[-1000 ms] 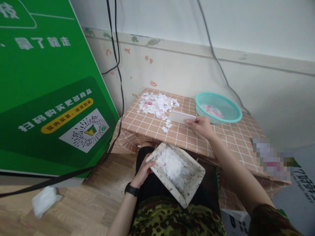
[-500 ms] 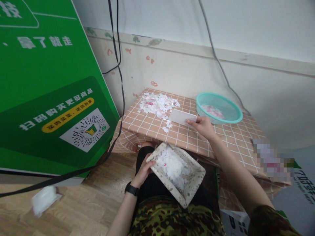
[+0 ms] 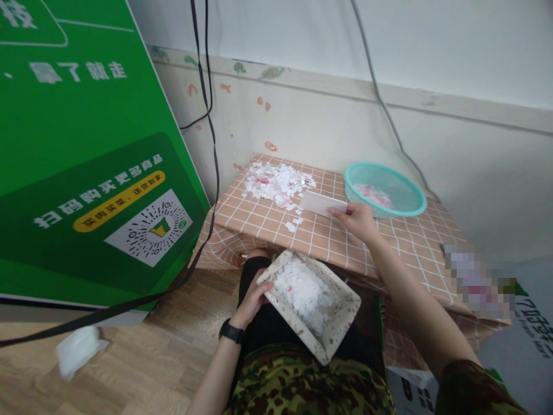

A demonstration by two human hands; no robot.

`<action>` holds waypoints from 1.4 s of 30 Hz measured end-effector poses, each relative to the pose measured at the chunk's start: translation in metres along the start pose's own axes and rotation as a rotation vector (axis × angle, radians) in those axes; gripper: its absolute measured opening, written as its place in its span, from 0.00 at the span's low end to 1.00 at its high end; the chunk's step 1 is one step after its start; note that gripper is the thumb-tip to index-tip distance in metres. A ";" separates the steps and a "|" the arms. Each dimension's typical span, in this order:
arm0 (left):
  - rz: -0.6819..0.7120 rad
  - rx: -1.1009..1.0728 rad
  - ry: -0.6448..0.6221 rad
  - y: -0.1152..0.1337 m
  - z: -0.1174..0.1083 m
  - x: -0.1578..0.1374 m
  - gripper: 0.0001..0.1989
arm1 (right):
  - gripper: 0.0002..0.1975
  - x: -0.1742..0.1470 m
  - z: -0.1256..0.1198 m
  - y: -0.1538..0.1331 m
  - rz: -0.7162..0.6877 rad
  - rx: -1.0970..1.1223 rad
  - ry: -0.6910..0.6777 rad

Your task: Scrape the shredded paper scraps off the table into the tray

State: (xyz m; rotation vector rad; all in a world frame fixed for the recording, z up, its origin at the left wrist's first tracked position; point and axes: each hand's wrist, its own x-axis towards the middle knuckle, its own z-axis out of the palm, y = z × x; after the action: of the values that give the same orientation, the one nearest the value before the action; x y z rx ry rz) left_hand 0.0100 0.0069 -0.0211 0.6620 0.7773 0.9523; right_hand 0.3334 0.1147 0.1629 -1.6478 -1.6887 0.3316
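Note:
On my lap, below the table edge, my left hand (image 3: 254,297) grips the left rim of a stained, whitish rectangular tray (image 3: 343,323). White paper scraps (image 3: 305,291) lie heaped inside it. My right hand (image 3: 356,221) is closed on the right end of a flat white card (image 3: 322,203), held low over the table. Left of the card spreads a pile of white and pinkish paper scraps (image 3: 276,183), with a few loose bits (image 3: 292,225) nearer the front edge. The thumb is on the card's near face; most other fingers are hidden behind it.
A turquoise mesh basket (image 3: 412,202) holding pinkish scraps stands behind my right hand. A brown checked tablecloth (image 3: 268,222) covers the table, against the wall. A green sign panel (image 3: 99,132) and a black strap (image 3: 213,150) are at the left. A white packet (image 3: 80,351) lies on the floor.
My right hand and the card have shifted very slightly to the right, away from the scrap pile. My left hand and the tray stay where they were.

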 end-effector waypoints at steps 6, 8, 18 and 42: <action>-0.002 0.010 0.001 0.000 0.000 0.000 0.23 | 0.30 0.004 0.003 0.001 -0.001 0.004 0.007; -0.003 0.015 0.001 0.000 0.000 -0.001 0.23 | 0.30 0.006 0.007 -0.001 0.002 0.009 0.015; -0.002 0.006 0.002 0.001 0.000 -0.001 0.23 | 0.31 0.018 0.010 -0.008 -0.045 -0.013 -0.093; 0.008 0.025 -0.005 0.001 0.000 -0.002 0.21 | 0.28 0.029 -0.011 -0.013 -0.155 0.031 -0.194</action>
State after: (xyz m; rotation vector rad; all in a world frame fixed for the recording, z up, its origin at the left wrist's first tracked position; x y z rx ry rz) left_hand 0.0089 0.0052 -0.0193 0.6888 0.7839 0.9490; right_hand 0.3336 0.1364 0.1881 -1.4903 -1.9329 0.4517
